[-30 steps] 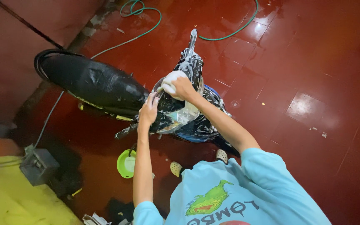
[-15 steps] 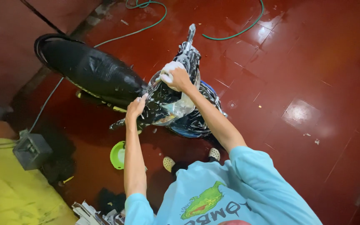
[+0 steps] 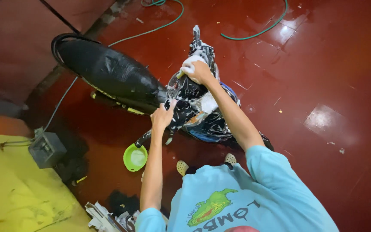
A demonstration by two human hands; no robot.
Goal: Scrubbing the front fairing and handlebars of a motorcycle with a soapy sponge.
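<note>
Two hands on one scooter (image 3: 194, 107), which stands mid-floor, soapy over its front body, black seat (image 3: 108, 73) stretching off to the left.

Right hand (image 3: 200, 72): fingers closed over a white sponge (image 3: 190, 64), pressed to the suds-covered front panel near the top. Arm at full reach across the body, likely so the pad lies flat on the curved panel.

Left hand (image 3: 163, 116): fingers loosely curled, resting against the body just below the seat's front end; holds nothing that I can see. Judged a bracing hold, steadying the lean forward.

Feet in pale clogs (image 3: 182, 166) close beside the scooter's near side.

Green bowl (image 3: 135, 157) on the floor (image 3: 323, 86) just left of the feet, within arm's drop. Green hose (image 3: 258, 32) loops across the wet red tiles beyond the scooter. Grey box (image 3: 47, 149) with a cable sits at the edge of a yellow sheet (image 3: 18, 193), lower left.

Open room: wide bare tile to the right; left side crowded by box, sheet and scrap at the bottom edge.
</note>
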